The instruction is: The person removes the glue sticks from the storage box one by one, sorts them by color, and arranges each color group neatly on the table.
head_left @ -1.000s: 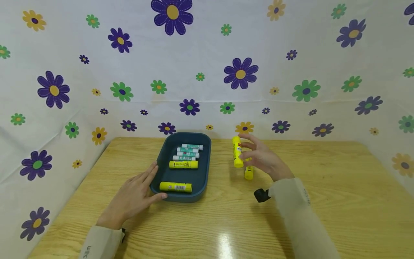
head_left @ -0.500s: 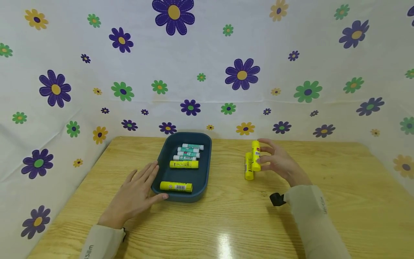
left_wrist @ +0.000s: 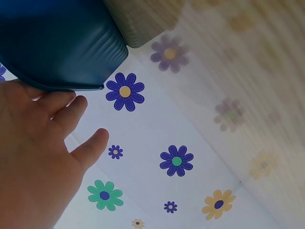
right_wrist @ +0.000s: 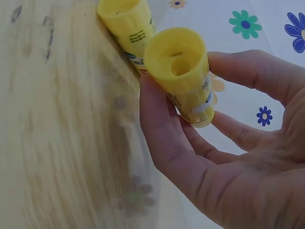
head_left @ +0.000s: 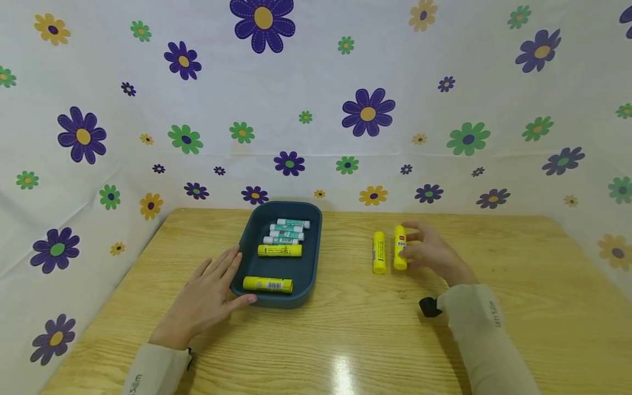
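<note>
My right hand (head_left: pixel 429 252) pinches a yellow glue stick (head_left: pixel 400 238) between thumb and fingers, low over the table. To its left lies a second yellow glue stick (head_left: pixel 378 252), nearly parallel. The right wrist view looks onto the hollow end of the held glue stick (right_wrist: pixel 164 78). My left hand (head_left: pixel 204 299) rests with extended fingers against the left side of a dark blue tray (head_left: pixel 310 274), thumb at its front corner. In the left wrist view, the fingertips meet the tray's rim (left_wrist: pixel 71 87).
Inside the tray, several small white-and-green glue sticks (head_left: pixel 287 235) lie at the back. A yellow glue stick (head_left: pixel 280 250) lies below them, another yellow glue stick (head_left: pixel 267 285) near the front. A flowered cloth (head_left: pixel 316 82) hangs behind the wooden table (head_left: pixel 306 351).
My right hand has carried its glue stick rightward from over the lying one, then lowered it beside that one. The left hand and tray stay in place.
</note>
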A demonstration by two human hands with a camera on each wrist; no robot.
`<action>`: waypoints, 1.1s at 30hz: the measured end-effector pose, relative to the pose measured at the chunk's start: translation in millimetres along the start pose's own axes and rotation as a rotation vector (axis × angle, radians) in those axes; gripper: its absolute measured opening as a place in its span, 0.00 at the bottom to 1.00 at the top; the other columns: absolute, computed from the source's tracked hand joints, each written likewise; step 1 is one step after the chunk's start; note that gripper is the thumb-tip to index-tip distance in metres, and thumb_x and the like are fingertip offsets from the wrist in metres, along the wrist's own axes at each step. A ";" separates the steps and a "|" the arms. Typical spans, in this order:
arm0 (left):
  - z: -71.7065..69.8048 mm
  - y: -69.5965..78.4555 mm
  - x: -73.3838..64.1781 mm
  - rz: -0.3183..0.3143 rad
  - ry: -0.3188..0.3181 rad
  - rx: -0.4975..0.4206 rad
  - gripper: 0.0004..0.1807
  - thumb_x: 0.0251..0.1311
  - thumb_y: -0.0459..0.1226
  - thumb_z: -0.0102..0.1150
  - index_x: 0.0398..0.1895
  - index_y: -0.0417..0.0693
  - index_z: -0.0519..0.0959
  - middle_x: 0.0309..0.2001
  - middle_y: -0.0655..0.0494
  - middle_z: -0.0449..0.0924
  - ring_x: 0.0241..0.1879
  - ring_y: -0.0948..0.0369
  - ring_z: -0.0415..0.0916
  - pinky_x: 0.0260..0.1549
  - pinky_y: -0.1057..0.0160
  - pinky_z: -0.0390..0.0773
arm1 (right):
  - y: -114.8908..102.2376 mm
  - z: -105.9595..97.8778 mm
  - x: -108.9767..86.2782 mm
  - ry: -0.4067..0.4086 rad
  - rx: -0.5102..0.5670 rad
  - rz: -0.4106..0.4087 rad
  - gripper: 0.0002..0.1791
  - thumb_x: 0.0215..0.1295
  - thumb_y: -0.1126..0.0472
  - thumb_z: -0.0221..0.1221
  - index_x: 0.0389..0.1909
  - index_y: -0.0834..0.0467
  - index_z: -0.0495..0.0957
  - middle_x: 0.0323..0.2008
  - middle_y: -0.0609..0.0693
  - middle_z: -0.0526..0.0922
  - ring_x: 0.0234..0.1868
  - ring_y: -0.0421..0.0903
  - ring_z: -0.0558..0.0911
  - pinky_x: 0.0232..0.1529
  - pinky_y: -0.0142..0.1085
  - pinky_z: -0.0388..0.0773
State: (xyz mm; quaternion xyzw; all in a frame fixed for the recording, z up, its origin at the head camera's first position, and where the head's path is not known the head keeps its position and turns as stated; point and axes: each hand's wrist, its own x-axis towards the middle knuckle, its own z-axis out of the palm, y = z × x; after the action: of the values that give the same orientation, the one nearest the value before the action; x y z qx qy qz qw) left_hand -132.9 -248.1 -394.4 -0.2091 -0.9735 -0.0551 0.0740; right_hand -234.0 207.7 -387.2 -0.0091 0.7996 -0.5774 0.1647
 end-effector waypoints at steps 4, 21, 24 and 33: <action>0.4 0.3 1.1 0.002 0.004 -0.005 0.53 0.67 0.67 0.49 0.76 0.30 0.59 0.78 0.38 0.54 0.76 0.45 0.54 0.70 0.38 0.57 | 2.8 2.5 2.2 0.006 -0.042 0.031 0.47 0.63 0.75 0.60 0.79 0.65 0.46 0.71 0.75 0.54 0.60 0.69 0.72 0.50 0.50 0.83; 3.2 -0.9 3.6 -0.009 -0.006 -0.035 0.53 0.66 0.66 0.52 0.76 0.30 0.59 0.78 0.38 0.52 0.75 0.44 0.55 0.70 0.36 0.56 | -4.5 11.6 7.8 0.015 -0.193 0.070 0.46 0.60 0.73 0.62 0.77 0.67 0.50 0.66 0.75 0.60 0.52 0.64 0.76 0.42 0.47 0.86; 3.4 -1.1 3.2 -0.006 -0.010 -0.032 0.53 0.67 0.66 0.52 0.75 0.29 0.59 0.78 0.38 0.52 0.75 0.44 0.55 0.69 0.36 0.57 | -6.1 13.3 8.2 0.013 -0.205 0.087 0.46 0.60 0.74 0.62 0.77 0.66 0.50 0.66 0.75 0.60 0.52 0.64 0.75 0.42 0.47 0.86; 3.6 -1.5 1.8 -0.015 -0.012 -0.041 0.53 0.67 0.66 0.52 0.75 0.29 0.59 0.78 0.38 0.53 0.75 0.44 0.57 0.69 0.36 0.57 | -4.5 15.5 12.0 0.001 -0.218 0.120 0.46 0.61 0.73 0.62 0.78 0.63 0.50 0.66 0.73 0.60 0.57 0.65 0.74 0.47 0.49 0.85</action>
State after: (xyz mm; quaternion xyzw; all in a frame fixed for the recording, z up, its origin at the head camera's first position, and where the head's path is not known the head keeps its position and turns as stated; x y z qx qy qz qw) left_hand -135.6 -248.2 -397.8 -0.2037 -0.9742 -0.0740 0.0634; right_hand -241.9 189.5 -390.3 0.0211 0.8569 -0.4761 0.1965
